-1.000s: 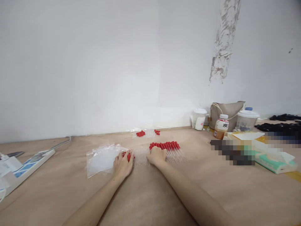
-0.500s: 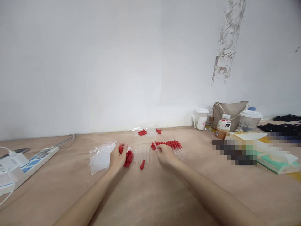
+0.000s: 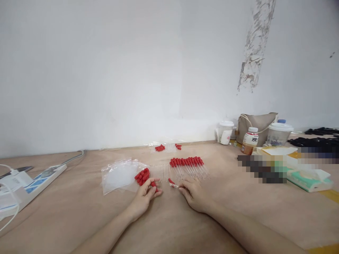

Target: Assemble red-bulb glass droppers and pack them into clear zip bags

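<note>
On the brown-covered bench [image 3: 164, 225], flat clear plastic bags [image 3: 119, 176] lie left of loose red teardrop-shaped bulbs [image 3: 143, 173]. The left hand [image 3: 142, 198], curled, pinches one red bulb [image 3: 153, 184]. Bare slim clear tubes [image 3: 160, 172], nearer the far edge, remain uncapped. The right hand [image 3: 196, 196] pinches a red-tipped clear tube [image 3: 174, 185]; a capped row [image 3: 187, 162] lies beyond.

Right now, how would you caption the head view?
Left hand grips a red bulb, right hand clear tubing, near red-topped droppers.

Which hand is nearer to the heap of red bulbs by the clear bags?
Left. The left hand is just on the near side of the heap; the right hand is farther off, to its right.
</note>
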Demonstrator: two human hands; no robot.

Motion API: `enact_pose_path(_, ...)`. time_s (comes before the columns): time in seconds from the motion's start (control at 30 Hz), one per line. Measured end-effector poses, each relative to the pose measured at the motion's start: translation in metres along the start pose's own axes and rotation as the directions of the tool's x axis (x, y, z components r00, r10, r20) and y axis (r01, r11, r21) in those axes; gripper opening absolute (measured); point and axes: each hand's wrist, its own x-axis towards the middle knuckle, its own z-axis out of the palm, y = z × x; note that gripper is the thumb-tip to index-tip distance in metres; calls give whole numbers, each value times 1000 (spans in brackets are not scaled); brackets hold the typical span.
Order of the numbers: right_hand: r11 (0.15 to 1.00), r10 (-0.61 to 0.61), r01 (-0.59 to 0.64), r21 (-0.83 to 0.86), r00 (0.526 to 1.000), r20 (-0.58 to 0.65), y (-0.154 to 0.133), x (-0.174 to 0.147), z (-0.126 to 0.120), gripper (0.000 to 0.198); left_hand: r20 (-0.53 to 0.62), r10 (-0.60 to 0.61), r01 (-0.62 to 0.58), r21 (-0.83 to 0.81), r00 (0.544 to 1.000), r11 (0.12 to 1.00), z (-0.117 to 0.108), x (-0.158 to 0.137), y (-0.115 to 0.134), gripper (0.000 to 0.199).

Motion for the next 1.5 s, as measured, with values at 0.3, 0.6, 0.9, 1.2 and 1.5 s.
enact_pose_path(0.3, 1000, -14, 14, -10, 1000, 1, -6, -2, -1, 19, -11, 252, -238, 298, 968, 925, 6, -4, 2, 20)
enact_pose_path(0.6, 998, -67, 67, -15, 998, 5, -9, -2, 1, 17, 37, 201, -204, 178, 979, 963, 8, -5, -1, 24)
enact_pose_path(0.9, 995, -93, 92, 35, 995, 29, -14, 1, -2, 20, 112, 170, -200, 367, 979, 909, 9, -6, -1, 24)
enact_pose_path(1.2, 989, -149, 151, -13, 985, 89, -5, 4, 0, 26, 145, 159, -212, 509, 976, 834, 12, -13, 5, 24)
enact_pose_path(1.5, 979, -175, 181, -89, 982, 69, -12, 3, 0, 23, 154, 279, -311, 637, 948, 705, 14, -16, 7, 19)
